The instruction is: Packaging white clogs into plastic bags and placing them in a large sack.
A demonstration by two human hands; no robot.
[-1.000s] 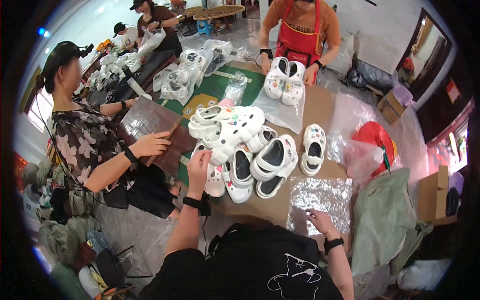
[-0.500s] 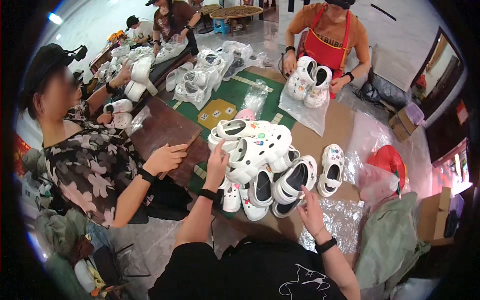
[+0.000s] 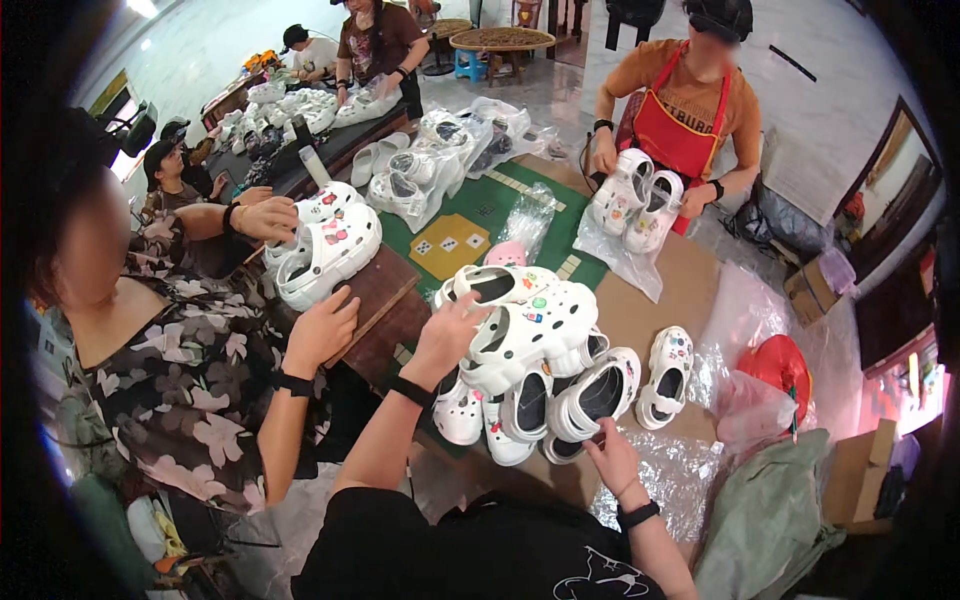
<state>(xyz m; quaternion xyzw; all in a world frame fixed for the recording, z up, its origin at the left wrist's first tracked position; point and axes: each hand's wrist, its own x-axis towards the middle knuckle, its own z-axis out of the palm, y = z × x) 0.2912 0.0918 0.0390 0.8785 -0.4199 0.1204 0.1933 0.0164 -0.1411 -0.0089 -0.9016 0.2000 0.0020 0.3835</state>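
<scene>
A heap of white clogs decorated with small colourful charms stands on the table before me; the topmost white clog [image 3: 540, 325] lies across the others. My left hand [image 3: 450, 338] is at the heap's left side, fingers spread by the heel of that clog. At the heap's lower right, my right hand [image 3: 613, 460] has its fingertips at the heel of a dark-lined white clog [image 3: 600, 392], thumb and forefinger apart. Apart from the heap, a single white clog [image 3: 667, 375] sits to the right. A pink clog [image 3: 505, 254] shows behind the heap.
On my left, a co-worker handles a pair of white clogs [image 3: 335, 250] on a brown wooden board [image 3: 385, 300]. Across the table, a person in a red apron [image 3: 680, 120] holds bagged clogs [image 3: 640, 205]. Clear plastic bags [image 3: 665, 465] lie at right; bagged clogs [image 3: 420, 170] stand farther back.
My left hand has moved slightly right, over the clog heel. My right fingers have drawn back to the clog's heel edge. The left co-worker has brought a clog pair onto the board.
</scene>
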